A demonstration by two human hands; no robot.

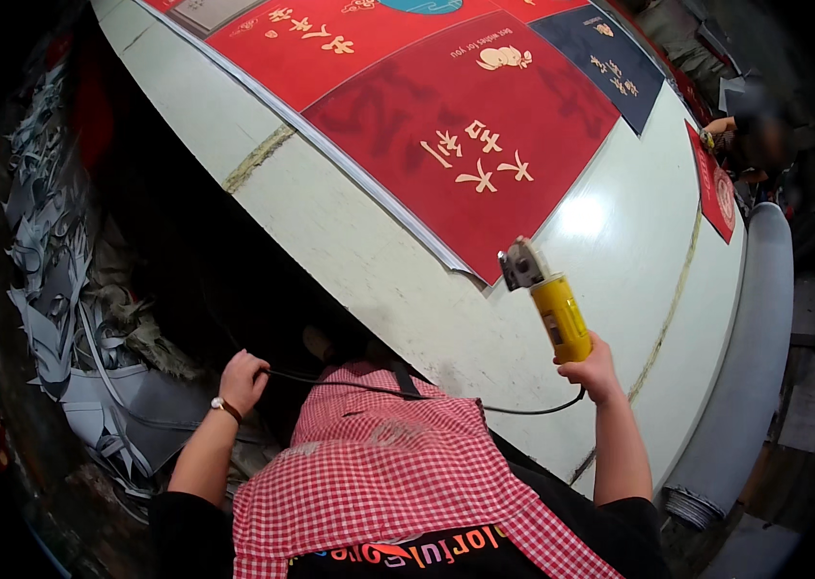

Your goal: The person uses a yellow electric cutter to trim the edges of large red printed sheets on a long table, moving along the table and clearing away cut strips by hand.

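Observation:
My right hand point(593, 369) is wrapped round the lower end of a yellow handheld electric cutter point(562, 314), held above the white table. The cutter's metal head points up and away, near the close corner of a dark red printed mat point(470, 145), but apart from it. A black power cord point(523, 412) runs from the cutter's base across my apron to my left hand point(244, 381), which is closed on it beside the table's near edge. The inside of my left fist is hidden.
More red and navy mats point(605, 63) lie on the white table point(369, 299). Grey offcuts point(51, 280) are heaped at left. A large grey roll point(750, 338) flanks the table's right side. Another person point(760, 135) works at the far right by a red mat point(713, 188).

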